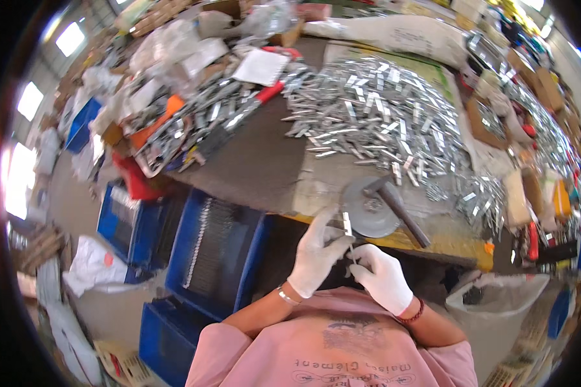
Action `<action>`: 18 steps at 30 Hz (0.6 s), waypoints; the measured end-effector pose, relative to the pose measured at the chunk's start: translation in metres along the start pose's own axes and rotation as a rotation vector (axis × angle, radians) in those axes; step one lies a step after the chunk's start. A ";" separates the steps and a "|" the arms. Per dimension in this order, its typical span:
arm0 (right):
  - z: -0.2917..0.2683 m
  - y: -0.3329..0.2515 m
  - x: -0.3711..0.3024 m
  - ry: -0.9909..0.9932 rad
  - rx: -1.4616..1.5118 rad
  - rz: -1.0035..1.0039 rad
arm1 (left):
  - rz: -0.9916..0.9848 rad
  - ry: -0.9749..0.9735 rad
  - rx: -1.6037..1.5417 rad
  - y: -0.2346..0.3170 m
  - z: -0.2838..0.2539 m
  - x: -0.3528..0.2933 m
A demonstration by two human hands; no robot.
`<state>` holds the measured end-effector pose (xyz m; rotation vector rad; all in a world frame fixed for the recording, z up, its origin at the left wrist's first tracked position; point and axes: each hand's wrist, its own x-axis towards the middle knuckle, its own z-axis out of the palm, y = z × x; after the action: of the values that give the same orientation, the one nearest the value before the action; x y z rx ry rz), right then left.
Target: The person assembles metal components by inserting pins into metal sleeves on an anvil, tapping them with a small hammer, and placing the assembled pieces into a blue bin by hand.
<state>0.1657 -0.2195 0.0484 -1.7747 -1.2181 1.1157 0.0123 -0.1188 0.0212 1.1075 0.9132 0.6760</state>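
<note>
In white gloves, both of my hands meet in front of my chest at the table's near edge. My left hand (315,257) pinches a small shiny metal strip (347,224) that stands upright from its fingers. Close beside it, my right hand (383,278) is closed near the strip's lower end, around a thin part I cannot make out. Just beyond my hands lies a round grey metal plate (363,222) with a hammer (404,215) resting across its right side. A wide heap of similar metal strips (381,109) covers the table farther back.
Tools and scrap (193,122) crowd the table's left side. Below them stand a blue bin (255,261) holding neatly stacked parts and another blue bin (174,335). A smaller pile of parts (481,200) sits at right, above a white sack (497,297).
</note>
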 end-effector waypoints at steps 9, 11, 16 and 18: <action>-0.026 0.017 0.012 0.143 0.280 -0.082 | 0.085 0.390 -0.204 0.006 -0.104 -0.004; -0.033 0.016 0.019 0.153 0.291 -0.042 | 0.040 0.628 -0.174 -0.031 -0.160 0.005; -0.036 0.011 0.024 0.164 0.357 -0.009 | -0.128 0.910 -0.025 -0.142 -0.313 0.030; -0.033 0.013 0.026 0.149 0.359 -0.023 | -0.096 1.136 -0.005 -0.168 -0.350 0.039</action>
<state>0.2051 -0.2011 0.0429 -1.5343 -0.8841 1.0900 -0.2734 0.0171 -0.2074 0.5995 1.8962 1.2543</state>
